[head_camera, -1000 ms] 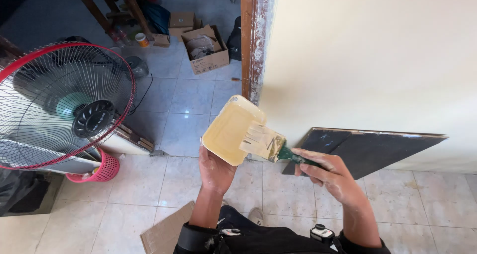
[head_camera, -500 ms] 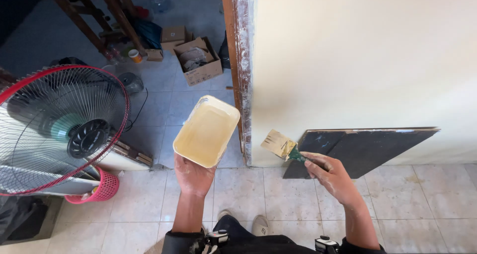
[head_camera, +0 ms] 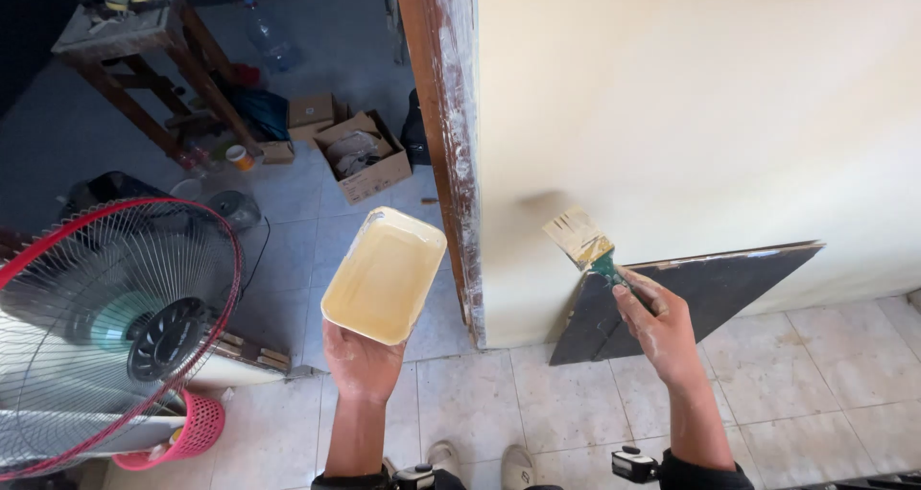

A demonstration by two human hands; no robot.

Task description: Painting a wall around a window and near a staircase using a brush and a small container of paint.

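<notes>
The cream wall (head_camera: 691, 97) looks mostly painted, but the low part near the dark board (head_camera: 710, 289) is not reached yet. The right hand (head_camera: 657, 322) is wrapped around a paintbrush (head_camera: 580, 239), bristles up, touching the wall. The left hand (head_camera: 363, 361) grips the paint tray (head_camera: 386, 274) from below, held out by the door frame (head_camera: 446, 135).

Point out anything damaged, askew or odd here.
The brown door frame has paint worn and scraped off along its edge. A dark triangular board leans askew against the cream wall. Nothing has spilled from the paint tray.
</notes>
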